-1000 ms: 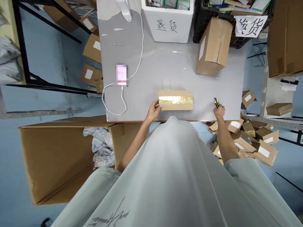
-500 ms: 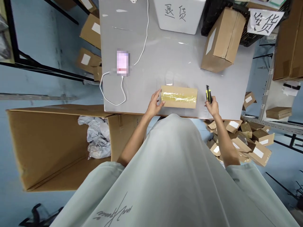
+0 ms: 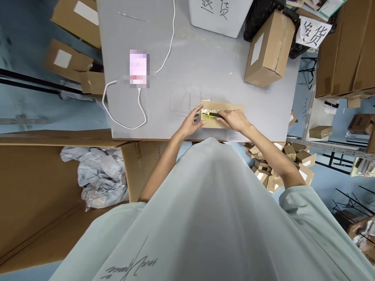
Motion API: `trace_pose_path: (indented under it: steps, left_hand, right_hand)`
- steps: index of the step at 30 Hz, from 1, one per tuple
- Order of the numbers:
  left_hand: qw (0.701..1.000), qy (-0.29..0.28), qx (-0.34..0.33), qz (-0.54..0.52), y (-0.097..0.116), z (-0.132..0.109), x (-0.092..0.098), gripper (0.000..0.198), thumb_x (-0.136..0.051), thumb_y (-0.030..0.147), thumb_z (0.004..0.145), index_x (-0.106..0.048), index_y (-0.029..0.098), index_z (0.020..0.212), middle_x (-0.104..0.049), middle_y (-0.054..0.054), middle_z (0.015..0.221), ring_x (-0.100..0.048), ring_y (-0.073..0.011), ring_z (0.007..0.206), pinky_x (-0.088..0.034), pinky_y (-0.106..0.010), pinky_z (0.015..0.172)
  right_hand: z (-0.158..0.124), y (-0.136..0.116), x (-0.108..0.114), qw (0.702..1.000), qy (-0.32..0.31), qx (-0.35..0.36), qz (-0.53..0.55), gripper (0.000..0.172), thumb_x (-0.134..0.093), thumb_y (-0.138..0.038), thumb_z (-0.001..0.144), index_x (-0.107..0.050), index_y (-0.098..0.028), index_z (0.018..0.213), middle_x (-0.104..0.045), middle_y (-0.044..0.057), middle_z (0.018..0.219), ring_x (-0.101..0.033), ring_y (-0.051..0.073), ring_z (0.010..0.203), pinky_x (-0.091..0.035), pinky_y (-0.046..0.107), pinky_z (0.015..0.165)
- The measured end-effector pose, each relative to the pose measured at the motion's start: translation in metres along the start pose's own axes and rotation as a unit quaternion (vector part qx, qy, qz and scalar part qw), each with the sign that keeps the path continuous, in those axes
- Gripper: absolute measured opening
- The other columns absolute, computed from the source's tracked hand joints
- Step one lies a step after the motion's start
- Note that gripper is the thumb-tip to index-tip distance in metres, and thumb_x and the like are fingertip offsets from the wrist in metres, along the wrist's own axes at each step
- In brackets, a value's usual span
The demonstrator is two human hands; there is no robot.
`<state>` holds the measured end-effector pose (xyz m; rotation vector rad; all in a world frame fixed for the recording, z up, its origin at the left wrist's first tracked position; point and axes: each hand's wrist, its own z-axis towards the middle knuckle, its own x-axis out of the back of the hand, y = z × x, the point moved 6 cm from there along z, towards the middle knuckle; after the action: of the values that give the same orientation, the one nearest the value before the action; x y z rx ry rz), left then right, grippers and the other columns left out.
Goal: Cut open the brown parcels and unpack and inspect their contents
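A small cardboard box (image 3: pixel 217 123) with shiny tape along its top lies flat near the front edge of the table. At its left end, my left hand (image 3: pixel 190 123) grips it, thumb at the near corner and fingers at the far corner. Over the box, my right hand (image 3: pixel 236 119) is closed around a black-and-yellow utility knife (image 3: pixel 214 114). The knife points left, and its tip is at the tape near the box's left end. Whether the blade has gone into the tape is too small to tell.
The grey table (image 3: pixel 175 93) carries a blurred-out phone (image 3: pixel 138 68) with white cables, a larger carton (image 3: pixel 269 50) and a white bin (image 3: pixel 219 15). A big open carton (image 3: pixel 35 195) holding crumpled plastic (image 3: pixel 99 175) stands at left. Small boxes (image 3: pixel 272 168) are piled on the floor at right.
My right hand has brought the knife left from beside the box onto its taped top. My left hand stays at the box's left end. The view has shifted a little.
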<state>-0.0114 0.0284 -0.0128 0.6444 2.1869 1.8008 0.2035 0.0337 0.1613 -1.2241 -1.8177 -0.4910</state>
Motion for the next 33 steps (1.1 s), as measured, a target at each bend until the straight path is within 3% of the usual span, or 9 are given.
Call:
trace_pose_path:
  steps: [8, 19, 25, 33]
  left_hand:
    - [0.999, 0.004, -0.018, -0.038, 0.008, 0.001, -0.003, 0.102, -0.089, 0.066, 0.089, -0.046, 0.033, 0.176, -0.044, -0.018, 0.183, -0.054, -0.0436, 0.16, -0.052, -0.062, 0.127]
    - [0.999, -0.003, -0.016, -0.039, 0.001, 0.002, -0.004, 0.107, -0.087, 0.075, 0.088, -0.044, 0.033, 0.177, -0.043, -0.019, 0.183, -0.057, -0.043, 0.157, -0.056, -0.06, 0.124]
    - [0.999, 0.0, -0.017, -0.031, 0.003, 0.003, -0.003, 0.108, -0.086, 0.077, 0.087, -0.044, 0.032, 0.176, -0.044, -0.02, 0.182, -0.058, -0.0417, 0.156, -0.056, -0.058, 0.124]
    - [0.999, 0.003, 0.004, -0.032, 0.008, 0.002, 0.001, 0.106, -0.087, 0.075, 0.087, -0.046, 0.034, 0.175, -0.046, -0.018, 0.182, -0.062, -0.0406, 0.154, -0.058, -0.057, 0.122]
  right_hand:
    - [0.01, -0.015, 0.014, 0.999, -0.028, 0.007, -0.046, 0.051, -0.035, -0.045, 0.124, -0.064, -0.015, 0.155, -0.082, 0.022, 0.133, -0.079, 0.034, 0.111, -0.044, 0.037, 0.082]
    - [0.01, -0.021, 0.029, 0.997, -0.047, 0.003, -0.055, 0.05, -0.037, -0.043, 0.124, -0.067, -0.015, 0.152, -0.083, 0.023, 0.127, -0.079, 0.035, 0.107, -0.045, 0.038, 0.083]
    - [0.012, -0.018, 0.029, 0.997, -0.049, 0.019, -0.061, 0.049, -0.037, -0.04, 0.123, -0.069, -0.015, 0.151, -0.083, 0.022, 0.128, -0.078, 0.036, 0.107, -0.044, 0.039, 0.081]
    - [0.033, -0.023, 0.027, 0.996, -0.031, 0.059, -0.053, 0.043, -0.042, -0.029, 0.12, -0.073, -0.012, 0.146, -0.085, 0.025, 0.123, -0.08, 0.038, 0.113, -0.05, 0.043, 0.09]
